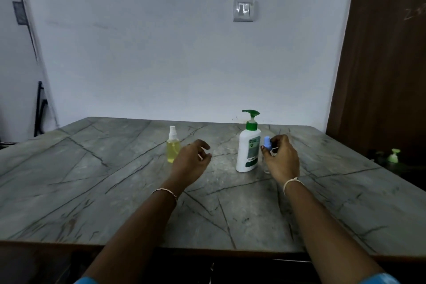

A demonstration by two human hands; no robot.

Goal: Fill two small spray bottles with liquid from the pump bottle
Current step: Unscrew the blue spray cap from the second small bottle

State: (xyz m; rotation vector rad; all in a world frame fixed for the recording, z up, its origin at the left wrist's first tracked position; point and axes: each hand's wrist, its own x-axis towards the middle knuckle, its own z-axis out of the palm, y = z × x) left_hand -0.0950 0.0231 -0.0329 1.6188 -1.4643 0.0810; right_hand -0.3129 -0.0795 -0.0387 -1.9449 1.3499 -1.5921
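Spray bottle w/ white cap (173, 147) stands upright left of centre on grey table (92, 180), long axis vertical, yellow liquid filling most of its body. Just right of it, left hand (191, 163) hovers over the table, fingers loosely curled & apart, holding nothing. Pump bottle (249, 150), white w/ green pump, stands upright right of centre, spout pointing left; body is opaque, so fill level can't be told. Just beside it on the right, blue-capped spray bottle (267, 143) is upright too, clear body mostly hidden, contents unclear. Right hand (282, 159) grips its cap, fingers curled round it. Far right, small green object (394, 155), blurred.
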